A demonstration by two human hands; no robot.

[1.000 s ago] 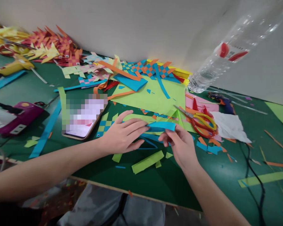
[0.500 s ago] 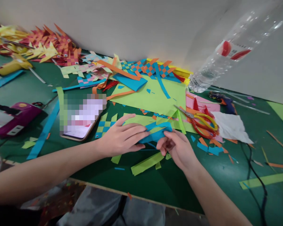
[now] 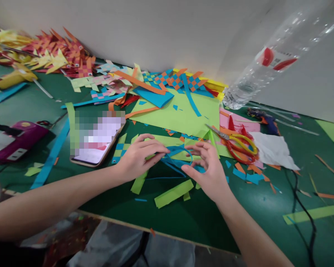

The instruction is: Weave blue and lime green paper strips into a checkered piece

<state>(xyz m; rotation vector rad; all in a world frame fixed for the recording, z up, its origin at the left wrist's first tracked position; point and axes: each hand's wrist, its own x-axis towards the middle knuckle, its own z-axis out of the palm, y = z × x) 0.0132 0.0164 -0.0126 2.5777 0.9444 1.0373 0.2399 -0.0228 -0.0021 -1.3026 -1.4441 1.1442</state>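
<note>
My left hand (image 3: pixel 143 157) pinches blue paper strips (image 3: pixel 174 163), bent into a loop, between its thumb and fingers. At the loop's right side my right hand (image 3: pixel 207 168) is curved, its thumb and fingertips apart; whether a fingertip touches the paper I cannot tell. Under the hands lie light green paper strips (image 3: pixel 174 193) and a green sheet. A blue-and-green woven paper piece (image 3: pixel 119 150) with a small eye lies left of my left hand, partly covered by it. Scissors (image 3: pixel 236 142) with yellow and red handles rest beyond my right hand.
A phone (image 3: pixel 100 141) lies at left, near a purple power socket (image 3: pixel 19 141) and a yellow glue gun (image 3: pixel 15 78). Woven paper fish (image 3: pixel 64 55) pile along the wall. At right are a clear plastic bottle (image 3: pixel 267 70), white tissue (image 3: pixel 272 150) and a black cable (image 3: pixel 295 196).
The blue paper has turned from a flat, broad face with green bands to an edge-on open loop. My right hand's fingers have spread from their grip on it.
</note>
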